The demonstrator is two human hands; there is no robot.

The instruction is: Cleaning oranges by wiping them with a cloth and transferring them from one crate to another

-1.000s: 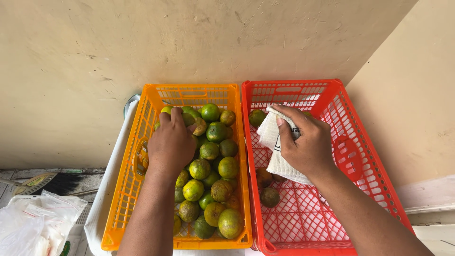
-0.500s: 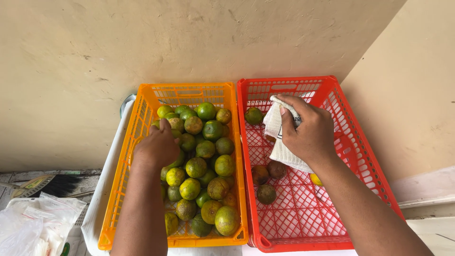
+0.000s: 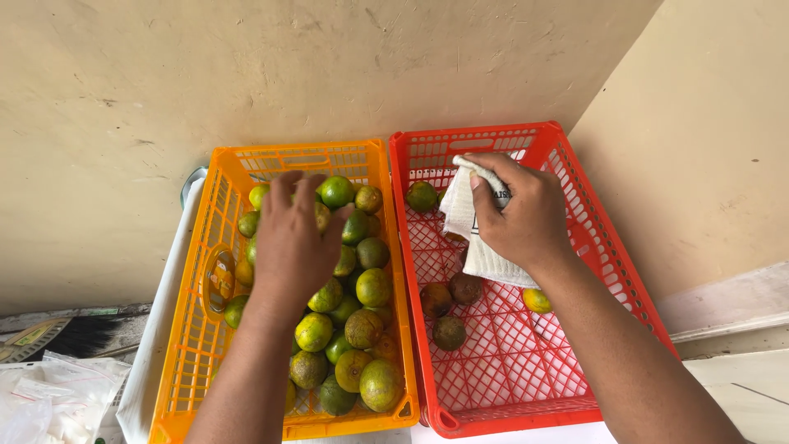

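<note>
— What's the left hand (image 3: 294, 240) on?
— Spread loosely over round green-yellow citrus fruits (image 3: 353, 288) heaped in the orange plastic crate (image 3: 191, 329), gripping none.
— The right hand (image 3: 518, 222)?
— Clutching a crumpled white cloth (image 3: 468, 215) near the red plastic crate's (image 3: 612, 271) far edge.

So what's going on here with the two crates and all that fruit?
A person is working over two plastic crates side by side. The left hand reaches into the orange crate, fingers spread over a pile of green and yellow citrus fruit. The right hand holds a white cloth above the red crate, which contains only a few fruits, some of them brownish.
</note>
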